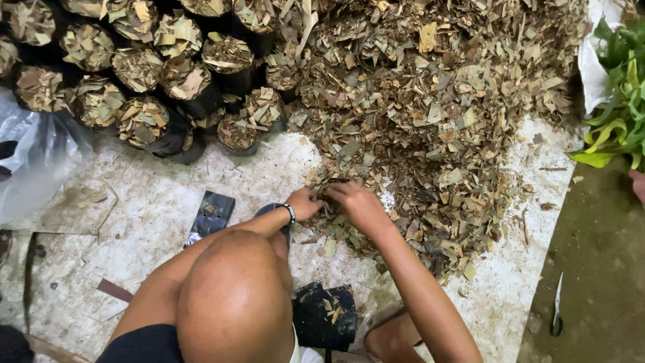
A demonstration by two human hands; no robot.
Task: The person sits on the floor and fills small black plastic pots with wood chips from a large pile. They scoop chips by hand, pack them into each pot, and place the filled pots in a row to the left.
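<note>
We look down on a pale, crumbly floor point(154, 202) strewn with scraps, with a darker earthen strip point(598, 269) along the right of the frame. A big heap of chopped dry leaves point(430, 114) fills the upper middle and right, spilling down toward the centre. In the upper left stand rows of black planting bags point(144, 121), each packed to the rim with the same leaf bits and set close against one another. A clear plastic sheet point(33, 154) bulges at the left edge, and green leafy plants point(618, 114) with a white bag point(591, 67) behind them sit at the upper right.

Our left hand point(304, 203), with a dark band at the wrist, and our right hand point(356, 202) meet at the lower edge of the heap, just beside each other. Both are curled down into the leaf bits, fingers bent and closed around the loose material. Directly under the left wrist the rim of another black bag point(269, 210) shows, mostly hidden by the arm.

A flat, empty black bag point(211, 214) lies on the floor to the left of the hands, and a crumpled one point(326, 316) lies at the bottom centre. A small knife point(556, 306) rests on the dark strip at the lower right.
</note>
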